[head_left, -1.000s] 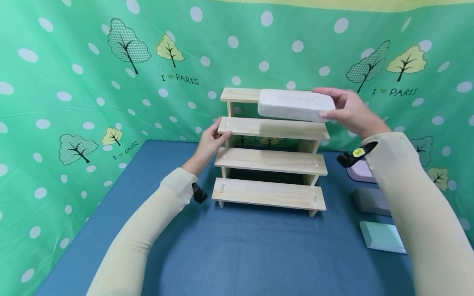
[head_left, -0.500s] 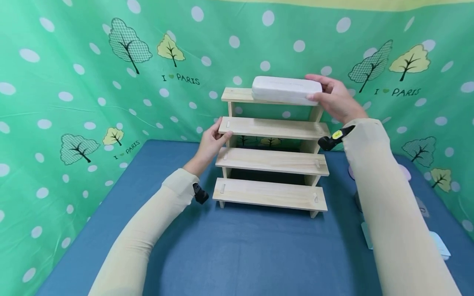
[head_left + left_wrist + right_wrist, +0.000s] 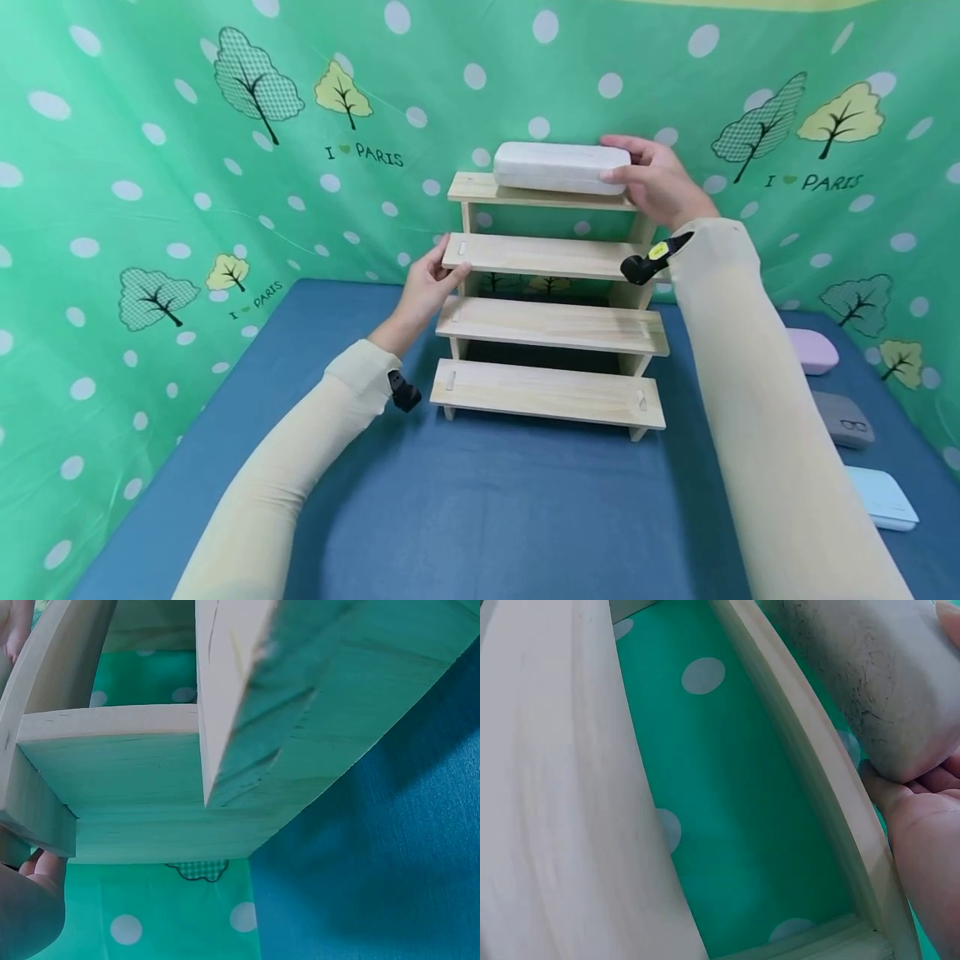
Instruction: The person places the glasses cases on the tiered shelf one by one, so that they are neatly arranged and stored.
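Observation:
A tiered wooden shelf (image 3: 555, 322) stands against the back of the blue table. Over its top board is a white glasses case (image 3: 555, 165), lying lengthwise along the board. My right hand (image 3: 660, 179) grips the case's right end, thumb in front and fingers behind. In the right wrist view the case (image 3: 885, 675) shows a gap from the top board's edge. My left hand (image 3: 427, 287) pinches the left end of the board below the top, thumb on its front edge. The left wrist view shows that hand (image 3: 34, 900) at the board's end, partly hidden.
On the table's right side lie a pink case (image 3: 813, 352), a grey case (image 3: 846, 419) with a glasses mark, and a light blue case (image 3: 883, 498), partly behind my right sleeve. A green dotted cloth (image 3: 187, 125) hangs behind and to the left.
My right hand has carried the white glasses case up and to the left, from before the top board to over it. The left hand keeps its hold on the shelf.

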A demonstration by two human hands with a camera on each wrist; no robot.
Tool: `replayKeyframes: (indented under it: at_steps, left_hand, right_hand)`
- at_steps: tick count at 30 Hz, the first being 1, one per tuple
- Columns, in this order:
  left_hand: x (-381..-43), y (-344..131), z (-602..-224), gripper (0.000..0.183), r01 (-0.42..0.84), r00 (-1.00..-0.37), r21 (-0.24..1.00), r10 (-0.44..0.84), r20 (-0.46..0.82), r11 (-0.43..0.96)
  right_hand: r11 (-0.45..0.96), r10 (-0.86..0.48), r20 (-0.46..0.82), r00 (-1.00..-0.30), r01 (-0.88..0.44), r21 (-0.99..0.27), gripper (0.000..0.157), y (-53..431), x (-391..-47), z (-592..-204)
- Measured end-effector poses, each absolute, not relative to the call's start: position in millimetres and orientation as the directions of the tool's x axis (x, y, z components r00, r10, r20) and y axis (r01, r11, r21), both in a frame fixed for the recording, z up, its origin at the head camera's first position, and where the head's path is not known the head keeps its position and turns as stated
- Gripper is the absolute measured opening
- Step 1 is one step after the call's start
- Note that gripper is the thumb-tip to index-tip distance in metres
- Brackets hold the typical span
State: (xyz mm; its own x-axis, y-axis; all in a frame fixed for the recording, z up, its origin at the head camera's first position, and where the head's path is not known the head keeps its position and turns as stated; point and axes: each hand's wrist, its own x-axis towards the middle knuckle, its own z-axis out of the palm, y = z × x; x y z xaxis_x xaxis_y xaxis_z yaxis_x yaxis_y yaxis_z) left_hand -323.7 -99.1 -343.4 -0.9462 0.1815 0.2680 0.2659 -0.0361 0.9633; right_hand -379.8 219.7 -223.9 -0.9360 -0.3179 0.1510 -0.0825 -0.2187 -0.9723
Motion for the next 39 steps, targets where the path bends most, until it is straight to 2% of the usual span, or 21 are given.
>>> replayKeyframes:
  at_steps: [10, 17, 29, 39]
  left_hand:
    - [-337.4, -103.8, -360.7, 0.07, 0.293, -0.94, 0.955, 0.17, 0.297, -0.052]
    - [-319.8, -101.2, -343.3, 0.068, 0.257, -0.95, 0.966, 0.179, 0.257, -0.023]
    - [-318.5, -98.2, -343.3, 0.067, 0.294, -0.938, 0.956, 0.188, 0.291, -0.008]
    - [-317.1, -97.3, -342.5, 0.067, 0.302, -0.935, 0.953, 0.192, 0.297, -0.005]
  right_hand:
    - [-0.218, -0.324, 0.119, -0.939, -0.049, -0.975, 0.076, 217.7, -384.8, -219.5]
    - [-0.083, -0.329, 0.056, -0.943, -0.031, -0.996, 0.08, 224.0, -385.6, -219.0]
    - [0.163, -0.266, 0.004, -0.964, -0.05, -0.985, 0.08, 234.1, -384.5, -220.8]
    - [0.191, -0.235, 0.022, -0.972, -0.069, -0.979, 0.085, 237.2, -382.1, -222.7]
